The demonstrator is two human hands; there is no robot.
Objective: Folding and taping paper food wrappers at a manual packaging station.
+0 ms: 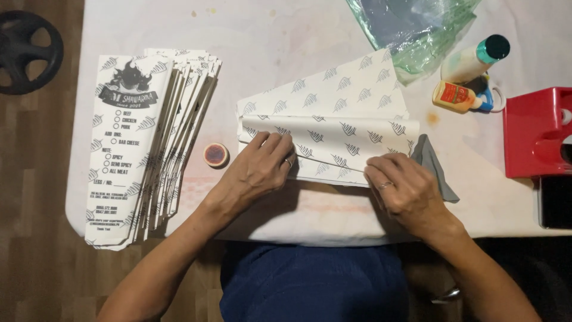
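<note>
A white paper sheet (333, 128) printed with grey leaf marks lies on the white table (286, 36), its near long edge folded over. My left hand (259, 170) presses flat on the fold's left end, fingers together. My right hand (402, 185) presses down on the fold's right end, fingertips on the paper. More printed sheets lie under it.
A fanned stack of finished printed paper bags (143, 143) lies at the left. A small round glue pot (215, 154) stands beside my left hand. A grey cloth (432, 164), two glue bottles (468, 77), a green plastic bag (417, 30) and a red box (536, 131) are right.
</note>
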